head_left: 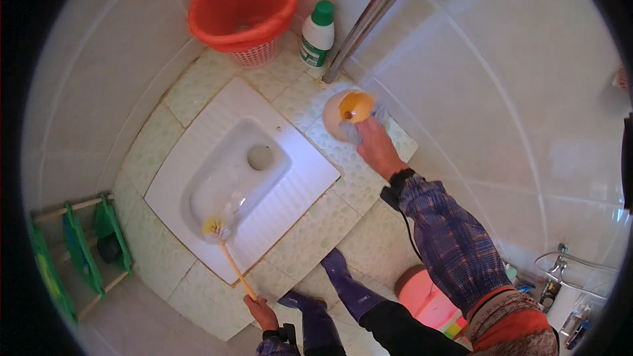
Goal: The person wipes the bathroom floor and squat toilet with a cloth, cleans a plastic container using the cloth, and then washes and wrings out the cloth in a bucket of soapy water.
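Note:
My left hand, at the lower edge, is closed round the slim wooden-coloured handle of a toilet brush. Its yellow-and-white bristle head rests inside the near end of the white squat toilet, where some water glints. Farther off to the right, my right hand is closed at the near rim of a round bowl, pale outside and yellow-orange within. Blurred grey patches, perhaps cloth, show on either side of its fingers; what exactly they grip is unclear. The bowl is on the tiled step beside the toilet.
Against the far wall stand a red plastic basket, a white bottle with green cap and a slanting metal pipe. A green rack is at left. My purple boots stand below the step edge, near a pink bucket.

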`<move>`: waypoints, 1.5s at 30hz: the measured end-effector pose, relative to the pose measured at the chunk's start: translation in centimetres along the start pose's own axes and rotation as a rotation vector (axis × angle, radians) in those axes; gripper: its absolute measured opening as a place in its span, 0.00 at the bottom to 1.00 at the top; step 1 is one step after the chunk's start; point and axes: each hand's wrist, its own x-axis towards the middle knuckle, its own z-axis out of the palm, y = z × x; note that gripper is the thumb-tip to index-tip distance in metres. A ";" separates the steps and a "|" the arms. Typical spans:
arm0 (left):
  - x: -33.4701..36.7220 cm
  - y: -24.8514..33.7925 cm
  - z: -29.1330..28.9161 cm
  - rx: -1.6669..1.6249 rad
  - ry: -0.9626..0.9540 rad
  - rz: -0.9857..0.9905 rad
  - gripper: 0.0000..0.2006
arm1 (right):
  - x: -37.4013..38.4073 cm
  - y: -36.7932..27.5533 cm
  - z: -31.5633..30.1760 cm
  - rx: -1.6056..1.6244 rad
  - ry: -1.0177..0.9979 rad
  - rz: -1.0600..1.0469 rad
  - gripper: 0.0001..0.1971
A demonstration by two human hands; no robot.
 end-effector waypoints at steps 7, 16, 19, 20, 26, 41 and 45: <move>-1.2 -4.9 -3.6 -0.048 0.231 -0.115 0.12 | -5.7 -8.6 0.2 0.081 -0.288 -0.311 0.13; 2.6 -10.3 -6.7 -0.137 0.319 -0.308 0.15 | -9.0 -15.8 3.7 0.125 -0.472 -0.430 0.15; 2.7 -9.5 -5.0 -0.071 0.228 -0.292 0.18 | -9.3 -16.3 4.0 0.106 -0.516 -0.393 0.16; 2.6 -8.9 -4.7 -0.027 0.181 -0.292 0.20 | -9.1 -16.6 3.8 0.146 -0.534 -0.348 0.17; 5.6 -14.4 -8.3 0.025 0.103 -0.344 0.29 | -5.4 -20.4 8.5 0.618 -0.453 -0.055 0.24; 7.9 10.4 -10.6 -0.231 0.127 0.254 0.20 | -0.8 -21.6 12.2 1.811 -0.626 0.886 0.24; 11.8 22.6 -11.9 -0.073 -0.120 0.715 0.25 | 0.4 -24.5 8.5 1.171 -0.883 0.382 0.21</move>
